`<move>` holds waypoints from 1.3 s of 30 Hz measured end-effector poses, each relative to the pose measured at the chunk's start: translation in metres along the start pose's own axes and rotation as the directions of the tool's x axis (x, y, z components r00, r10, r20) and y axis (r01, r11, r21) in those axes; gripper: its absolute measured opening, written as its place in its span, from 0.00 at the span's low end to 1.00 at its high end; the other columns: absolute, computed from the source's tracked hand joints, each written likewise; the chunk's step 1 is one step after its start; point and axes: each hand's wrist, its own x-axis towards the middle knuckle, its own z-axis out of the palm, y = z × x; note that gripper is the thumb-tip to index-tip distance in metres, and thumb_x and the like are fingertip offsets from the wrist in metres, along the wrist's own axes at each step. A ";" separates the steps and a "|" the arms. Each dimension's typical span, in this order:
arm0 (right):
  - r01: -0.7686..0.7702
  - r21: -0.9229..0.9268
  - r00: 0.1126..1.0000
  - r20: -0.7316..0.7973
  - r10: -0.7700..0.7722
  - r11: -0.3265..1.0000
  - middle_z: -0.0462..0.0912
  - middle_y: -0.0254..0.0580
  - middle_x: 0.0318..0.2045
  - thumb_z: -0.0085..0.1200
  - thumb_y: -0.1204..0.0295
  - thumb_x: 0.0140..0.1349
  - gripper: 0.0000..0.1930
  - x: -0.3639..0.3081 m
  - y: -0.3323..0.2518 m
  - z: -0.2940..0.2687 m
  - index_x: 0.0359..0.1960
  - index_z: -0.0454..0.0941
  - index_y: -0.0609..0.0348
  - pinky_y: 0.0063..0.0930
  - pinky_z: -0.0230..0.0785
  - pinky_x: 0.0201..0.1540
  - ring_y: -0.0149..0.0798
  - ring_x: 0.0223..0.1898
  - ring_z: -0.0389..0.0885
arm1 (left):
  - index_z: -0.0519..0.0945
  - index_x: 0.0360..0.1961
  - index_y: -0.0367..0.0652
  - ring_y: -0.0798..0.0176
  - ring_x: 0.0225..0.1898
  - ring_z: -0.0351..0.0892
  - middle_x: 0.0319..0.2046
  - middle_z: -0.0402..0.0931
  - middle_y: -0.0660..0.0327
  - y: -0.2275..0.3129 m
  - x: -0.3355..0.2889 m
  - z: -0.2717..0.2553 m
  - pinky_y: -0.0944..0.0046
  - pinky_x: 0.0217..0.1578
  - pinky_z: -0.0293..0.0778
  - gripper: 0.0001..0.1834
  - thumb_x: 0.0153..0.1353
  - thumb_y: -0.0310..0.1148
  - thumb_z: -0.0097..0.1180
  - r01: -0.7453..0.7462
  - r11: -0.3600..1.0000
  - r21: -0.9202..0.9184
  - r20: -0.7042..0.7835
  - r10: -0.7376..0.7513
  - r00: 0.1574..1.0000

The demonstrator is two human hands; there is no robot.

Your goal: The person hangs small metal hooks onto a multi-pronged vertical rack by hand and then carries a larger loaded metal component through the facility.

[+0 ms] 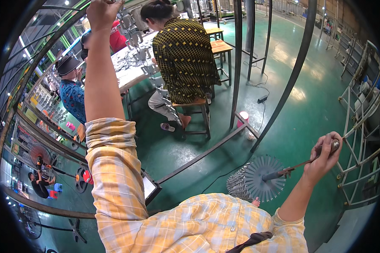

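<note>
My left hand is raised high at the upper left, its fingers closed near a frame bar; what they hold is hidden at the picture's edge. Beside that arm hangs a string of small grey metal pieces. At the right, my right hand is wrapped round the dark brown handle of a thin-shafted tool. Its rusty-looking shaft points left, toward the grey post of a round rack with spiky metal pieces fanned in a circle. Whether shaft and post touch, I cannot tell.
Dark metal frame bars stand around me. A person in a patterned shirt sits ahead at a table covered with metal pieces; others sit further left. A cable crosses the green floor. White metal racks stand right.
</note>
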 end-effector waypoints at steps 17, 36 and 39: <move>-0.004 0.015 1.000 0.001 0.004 1.000 0.63 0.33 0.17 0.46 0.72 0.55 0.07 -0.001 -0.002 0.000 0.33 0.65 0.62 0.09 0.42 0.09 0.18 0.13 0.54 | 0.77 0.30 0.41 0.59 0.27 0.79 0.22 0.79 0.59 -0.085 0.024 0.007 0.64 0.29 0.71 0.22 0.39 0.46 0.63 -0.127 0.989 0.075 0.325 0.096 0.941; -0.021 0.020 1.000 -0.003 0.021 1.000 0.63 0.34 0.17 0.47 0.71 0.55 0.08 0.000 -0.006 -0.002 0.33 0.66 0.62 0.10 0.42 0.10 0.19 0.12 0.54 | 0.62 0.45 0.33 0.69 0.24 0.76 0.22 0.77 0.57 -0.044 -0.020 -0.014 0.73 0.27 0.70 0.31 0.42 0.31 0.64 0.200 0.956 -0.214 0.298 -0.131 0.945; -0.004 0.007 1.000 -0.001 0.004 1.000 0.64 0.35 0.17 0.47 0.71 0.55 0.08 0.000 -0.006 -0.002 0.33 0.66 0.62 0.10 0.43 0.10 0.19 0.12 0.55 | 0.64 0.45 0.34 0.71 0.21 0.75 0.20 0.77 0.58 -0.018 -0.062 -0.007 0.74 0.23 0.68 0.27 0.44 0.29 0.63 0.188 0.906 -0.380 0.276 -0.084 0.958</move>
